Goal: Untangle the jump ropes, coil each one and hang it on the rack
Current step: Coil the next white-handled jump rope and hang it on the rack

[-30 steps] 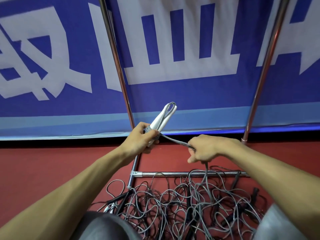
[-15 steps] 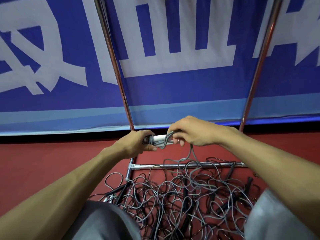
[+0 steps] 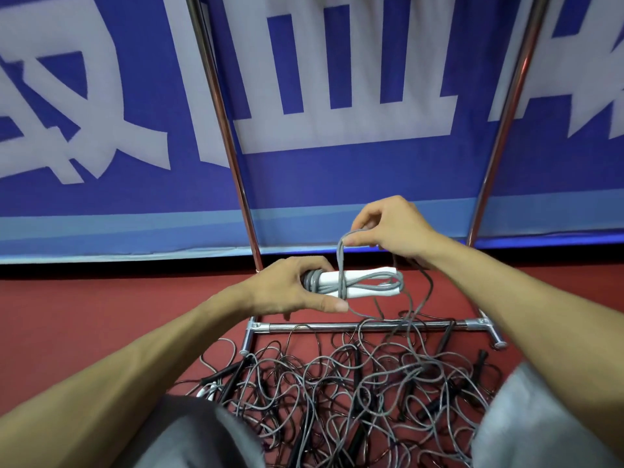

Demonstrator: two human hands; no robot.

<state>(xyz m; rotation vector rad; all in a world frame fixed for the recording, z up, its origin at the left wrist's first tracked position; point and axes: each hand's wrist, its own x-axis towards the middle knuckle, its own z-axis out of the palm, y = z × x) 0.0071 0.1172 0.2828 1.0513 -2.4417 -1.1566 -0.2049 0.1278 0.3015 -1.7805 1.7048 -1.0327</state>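
1. Left hand (image 3: 290, 288) has its fingers curled round one end of the white handles (image 3: 364, 282), thumb underneath, and holds the pair level and side by side.
2. Right hand (image 3: 388, 228) pinches the grey cord (image 3: 341, 258) between thumb and fingertips just above the handles. One turn crosses their middle.
3. This looks like the winding step. Hold the line taut, lay each turn snug beside the one before, and squeeze the handles together so nothing slips.
4. The cord's tail drops past the bundle, over the rack's bottom bar (image 3: 354, 326), into the tangle of ropes (image 3: 354, 383) on the red floor (image 3: 84, 315).
5. Feed slack gently, because a hard pull would likely drag neighbouring ropes along.
6. The rack's uprights (image 3: 229, 146) rise against the blue banner (image 3: 337, 180). Hanging is not yet done.
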